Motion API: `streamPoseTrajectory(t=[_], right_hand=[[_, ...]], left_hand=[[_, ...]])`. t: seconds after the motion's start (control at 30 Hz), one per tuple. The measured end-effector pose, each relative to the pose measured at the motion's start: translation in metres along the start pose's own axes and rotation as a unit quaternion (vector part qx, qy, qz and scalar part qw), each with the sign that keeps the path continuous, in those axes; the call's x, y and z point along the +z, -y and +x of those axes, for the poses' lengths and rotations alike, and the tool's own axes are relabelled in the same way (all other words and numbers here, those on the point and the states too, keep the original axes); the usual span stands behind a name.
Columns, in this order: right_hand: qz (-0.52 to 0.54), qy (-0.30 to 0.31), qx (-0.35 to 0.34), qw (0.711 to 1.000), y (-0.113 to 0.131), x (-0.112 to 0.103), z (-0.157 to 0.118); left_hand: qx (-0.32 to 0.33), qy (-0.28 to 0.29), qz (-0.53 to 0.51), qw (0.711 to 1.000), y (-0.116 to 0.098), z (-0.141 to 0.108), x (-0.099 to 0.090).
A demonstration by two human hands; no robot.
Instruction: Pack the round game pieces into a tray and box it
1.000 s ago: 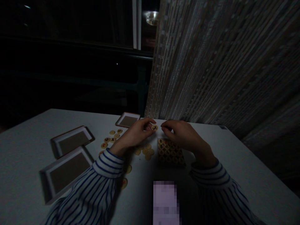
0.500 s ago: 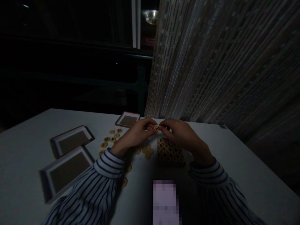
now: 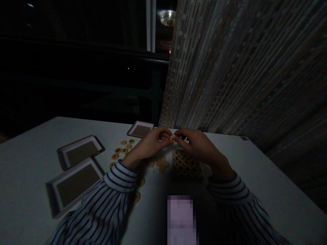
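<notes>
Pale tan and marked with a dark character, a small round disc (image 3: 173, 139) is held up between the two hands, above the counter (image 3: 265, 183) and just beyond the far edge of a box (image 3: 189, 178) packed with similar marked pieces (image 3: 184, 165). Being round, it has no long axis to speak of; its flat, marked face is turned toward the wearer, with the rim standing between the fingertips.

The left hand (image 3: 155, 141) comes in from the lower left, its forearm slanting up and rightward, back of the hand up, fingers curled; its grip is narrow, thumb and fingertips closed on the disc's left side. The right hand (image 3: 198, 143) mirrors it from the lower right, knuckles raised and wrist bent inward over the box's far right corner, thumb and forefinger pinching the disc's right side. Both forearms wear striped sleeves (image 3: 112, 190).

Blank-topped loose discs (image 3: 162, 164) lie together on the counter left of the box, and a scatter of marked discs (image 3: 124, 149) lies beyond the left wrist. Two shallow trays (image 3: 80, 152) sit end to end at the left, slanting up to the right, while a smaller tray (image 3: 140, 130) rests near the far edge. Behind the right hand hangs a string curtain (image 3: 217, 68).
</notes>
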State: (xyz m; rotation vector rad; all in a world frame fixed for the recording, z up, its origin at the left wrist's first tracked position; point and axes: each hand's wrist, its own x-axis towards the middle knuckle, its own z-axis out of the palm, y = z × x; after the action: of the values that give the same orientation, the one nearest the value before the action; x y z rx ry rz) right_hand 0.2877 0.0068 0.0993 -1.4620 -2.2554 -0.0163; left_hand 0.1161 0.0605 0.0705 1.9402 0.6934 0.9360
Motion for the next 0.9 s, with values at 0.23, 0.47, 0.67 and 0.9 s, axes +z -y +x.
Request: streamPoseTrajectory(t=[0.23, 0.47, 0.67, 0.9], right_hand=[[0.025, -0.005, -0.004, 1.000, -0.001, 0.000, -0.001], [0.020, -0.003, -0.010, 1.000, -0.004, 0.000, -0.001], [0.018, -0.014, -0.019, 1.000, -0.005, 0.000, 0.000], [0.027, -0.016, -0.025, 0.999, -0.003, -0.002, -0.001]], left_hand=[[-0.004, 0.001, -0.006, 1.000, 0.000, -0.001, 0.000], [-0.034, 0.015, -0.020, 0.999, 0.007, 0.000, 0.005], [-0.031, 0.012, -0.054, 0.998, 0.006, -0.001, 0.009], [-0.040, 0.007, -0.092, 0.995, 0.006, 0.000, 0.010]])
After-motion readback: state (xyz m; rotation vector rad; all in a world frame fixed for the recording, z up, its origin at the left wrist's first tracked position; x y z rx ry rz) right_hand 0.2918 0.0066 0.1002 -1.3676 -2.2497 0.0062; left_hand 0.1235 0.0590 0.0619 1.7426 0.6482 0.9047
